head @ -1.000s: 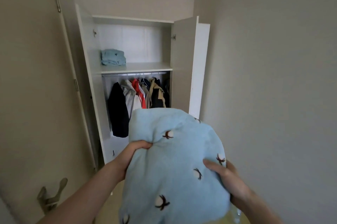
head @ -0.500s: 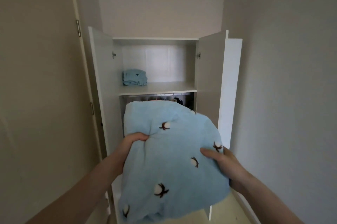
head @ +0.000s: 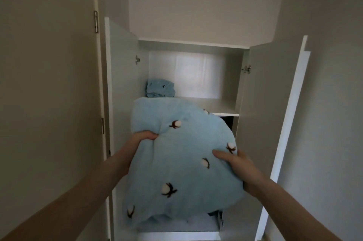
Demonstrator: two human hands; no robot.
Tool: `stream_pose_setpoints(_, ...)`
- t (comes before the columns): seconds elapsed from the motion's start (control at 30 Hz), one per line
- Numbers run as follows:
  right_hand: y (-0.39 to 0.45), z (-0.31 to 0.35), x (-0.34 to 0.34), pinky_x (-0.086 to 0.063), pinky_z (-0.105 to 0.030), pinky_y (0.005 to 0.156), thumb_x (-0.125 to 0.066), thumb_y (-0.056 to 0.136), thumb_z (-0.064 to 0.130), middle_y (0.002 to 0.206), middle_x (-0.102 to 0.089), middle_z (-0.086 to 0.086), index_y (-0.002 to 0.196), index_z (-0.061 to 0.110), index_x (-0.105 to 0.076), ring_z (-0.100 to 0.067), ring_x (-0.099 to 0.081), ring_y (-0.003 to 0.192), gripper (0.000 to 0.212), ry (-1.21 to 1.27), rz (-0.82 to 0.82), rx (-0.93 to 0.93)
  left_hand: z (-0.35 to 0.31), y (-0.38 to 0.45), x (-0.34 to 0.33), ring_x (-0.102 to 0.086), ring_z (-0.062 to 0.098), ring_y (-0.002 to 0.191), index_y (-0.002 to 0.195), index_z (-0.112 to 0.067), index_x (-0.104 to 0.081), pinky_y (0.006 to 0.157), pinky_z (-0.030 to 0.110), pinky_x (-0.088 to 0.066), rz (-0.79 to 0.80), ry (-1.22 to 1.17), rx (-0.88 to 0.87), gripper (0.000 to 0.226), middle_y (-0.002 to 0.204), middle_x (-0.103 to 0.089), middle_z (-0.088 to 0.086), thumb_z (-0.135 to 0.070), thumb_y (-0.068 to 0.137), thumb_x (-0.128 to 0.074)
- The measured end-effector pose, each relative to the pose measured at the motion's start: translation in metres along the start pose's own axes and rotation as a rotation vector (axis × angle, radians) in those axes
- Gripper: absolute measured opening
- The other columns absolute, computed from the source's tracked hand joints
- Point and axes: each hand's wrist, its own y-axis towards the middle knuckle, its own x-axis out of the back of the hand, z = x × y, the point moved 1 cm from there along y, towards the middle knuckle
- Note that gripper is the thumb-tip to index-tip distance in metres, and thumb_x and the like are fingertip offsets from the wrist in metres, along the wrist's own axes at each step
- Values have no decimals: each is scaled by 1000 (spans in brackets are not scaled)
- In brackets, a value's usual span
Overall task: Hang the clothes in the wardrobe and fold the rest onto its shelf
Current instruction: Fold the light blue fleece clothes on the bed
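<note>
A folded light-blue blanket (head: 180, 164) with small white-and-brown cotton flowers fills the middle of the view. My left hand (head: 142, 137) grips its left edge and my right hand (head: 236, 166) holds its right edge with the thumb on top. Its upper edge stands just in front of the white wardrobe shelf (head: 216, 106). On the shelf's left end lies a folded blue garment (head: 160, 87). The hanging clothes below are hidden behind the blanket.
Both white wardrobe doors stand open, the left door (head: 121, 87) and the right door (head: 269, 107). A beige room door (head: 49, 83) with hinges is close on the left. A plain wall runs along the right.
I have come closer to the wardrobe and the view has tilted up. The blanket has risen from below the rail to shelf height, covering the hanging clothes.
</note>
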Motion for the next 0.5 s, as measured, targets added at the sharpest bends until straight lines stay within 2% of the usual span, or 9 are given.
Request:
stream_pose_setpoints(0.07,37,5,-3,-64,-38,70,-90,65,41,106,-80,-3,119,22,-72,-26,-78,93,60,-10,-5,7,-4,38,3,-76,11,66,75,-10,-80,51,21,-56,18,-25,-12,16,77,-79,1,-16,60,-76)
stream_pose_setpoints(0.13,69,6,-4,-63,-43,80,-88,70,41,107,-80,-3,120,23,-71,-27,-78,94,57,-34,-16,15,-5,74,7,-75,8,67,66,-17,-83,52,18,-55,19,-25,-24,12,77,-79,-2,-16,58,-75)
stream_pose_setpoints(0.23,112,2,0,-61,-49,89,-86,78,36,110,-79,-4,124,21,-70,-29,-77,98,51,-45,-39,13,6,119,11,-77,22,82,87,-20,-85,61,27,-59,94,-43,32,27,94,-80,7,-22,62,-77)
stream_pose_setpoints(0.33,151,1,8,-64,-41,77,-86,77,34,108,-79,-5,122,19,-72,-28,-78,95,49,-35,-65,5,14,166,4,-76,29,93,100,-19,-83,69,35,-61,155,-31,84,38,106,-78,12,-26,63,-80)
stream_pose_setpoints(0.43,198,3,21,-63,-34,66,-87,77,32,105,-80,-4,119,19,-73,-26,-78,92,47,-40,-87,8,9,221,-13,-77,17,82,83,-19,-86,63,25,-59,152,0,24,36,94,-80,7,-23,47,-84)
stream_pose_setpoints(0.5,233,2,31,-62,-35,68,-86,78,31,104,-80,-5,118,19,-73,-26,-78,91,44,-41,-97,-2,8,257,-25,-76,12,75,72,-18,-85,59,20,-57,163,7,0,21,85,-80,3,-16,52,-80)
